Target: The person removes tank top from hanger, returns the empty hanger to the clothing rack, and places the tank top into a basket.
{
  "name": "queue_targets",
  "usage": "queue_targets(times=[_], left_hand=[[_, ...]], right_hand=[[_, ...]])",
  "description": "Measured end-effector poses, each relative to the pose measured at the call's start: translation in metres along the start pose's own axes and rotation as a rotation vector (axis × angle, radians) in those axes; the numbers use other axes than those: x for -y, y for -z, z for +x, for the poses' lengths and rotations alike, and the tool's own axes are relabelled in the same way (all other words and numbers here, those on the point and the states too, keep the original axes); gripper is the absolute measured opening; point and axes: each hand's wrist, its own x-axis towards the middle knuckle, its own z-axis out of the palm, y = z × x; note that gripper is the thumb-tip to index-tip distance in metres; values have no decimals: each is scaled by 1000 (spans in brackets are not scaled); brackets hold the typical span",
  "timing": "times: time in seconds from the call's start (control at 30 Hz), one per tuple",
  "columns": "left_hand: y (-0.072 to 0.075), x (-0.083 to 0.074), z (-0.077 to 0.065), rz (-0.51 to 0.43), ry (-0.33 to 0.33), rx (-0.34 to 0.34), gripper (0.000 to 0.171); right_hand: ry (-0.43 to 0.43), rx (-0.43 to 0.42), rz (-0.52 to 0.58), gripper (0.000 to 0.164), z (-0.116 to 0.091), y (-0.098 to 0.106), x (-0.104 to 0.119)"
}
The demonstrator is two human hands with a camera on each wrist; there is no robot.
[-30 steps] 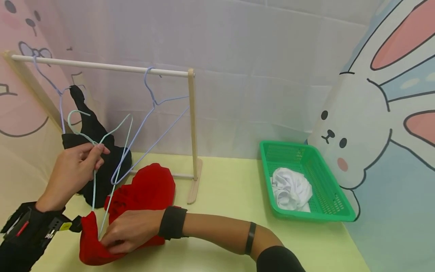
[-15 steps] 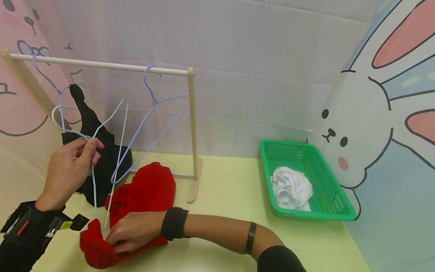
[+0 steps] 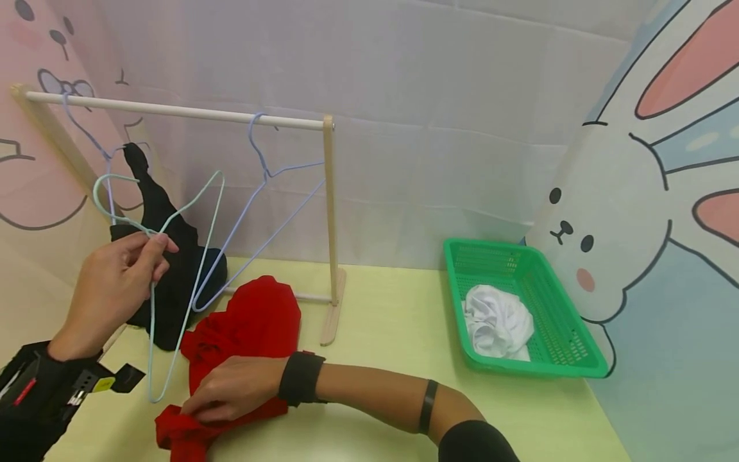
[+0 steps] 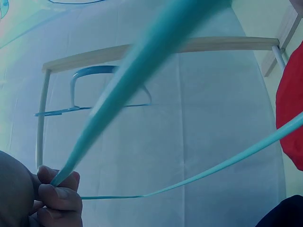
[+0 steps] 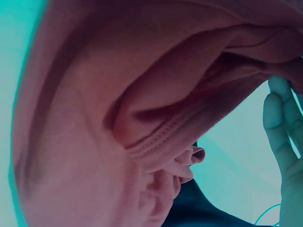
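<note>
My left hand (image 3: 124,273) pinches a mint-green clothes hanger (image 4: 124,78) at its neck between thumb and fingers. The hanger is tilted with its hook to the left, and its lower end hangs just above the red garment's (image 3: 262,314) front end. That garment lies crumpled on the table, printed with dark markings. My right hand (image 3: 237,388) pinches its near edge, and part of the hand covers the cloth. In the right wrist view the garment (image 5: 85,94) fills much of the picture, with a stitched opening edge; the fingertips (image 5: 273,109) are at its border.
A wooden rack (image 3: 329,212) with a white rail (image 3: 173,111) stands at the back left. One lavender hanger (image 3: 245,208) hangs bare; another holds a black garment (image 3: 167,256). A green basket (image 3: 562,321) with white cloth (image 3: 498,321) stands at the right.
The green hanger's lower end has come out of the red garment's opening and is now apart from it. The red cloth's front end has dropped and folded over; my right hand still pinches it.
</note>
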Motion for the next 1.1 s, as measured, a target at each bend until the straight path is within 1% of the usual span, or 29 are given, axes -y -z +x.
queue_targets(times=[0.13, 0.2, 0.33, 0.47, 0.57, 0.7, 0.8, 0.93, 1.03, 1.1], left_hand=[[6, -4, 1, 15, 0, 21, 30], [8, -7, 1, 24, 13, 34, 32], [11, -10, 4, 38, 32, 50, 35], [12, -11, 5, 31, 22, 51, 35], [13, -11, 7, 25, 22, 45, 35], [14, -12, 9, 36, 25, 32, 35], [15, -12, 11, 46, 17, 29, 34], [19, -12, 12, 53, 13, 36, 33], [21, -14, 13, 60, 14, 40, 33], [24, -14, 14, 65, 12, 38, 33]], right_hand=[[-65, -33, -16, 38, -4, 1, -2], [-106, -62, -18, 37, -6, 2, -4], [-181, -148, -40, 33, -11, 3, -10], [-247, -234, -61, 30, -15, 1, -18], [-284, -287, -94, 31, -17, -2, -25], [-323, -341, -180, 33, -22, -7, -32], [-347, -373, -211, 35, -24, -12, -36], [-384, -394, -211, 39, -23, -16, -39], [-416, -388, -223, 45, -22, -17, -41], [-447, -371, -229, 52, -20, -18, -41]])
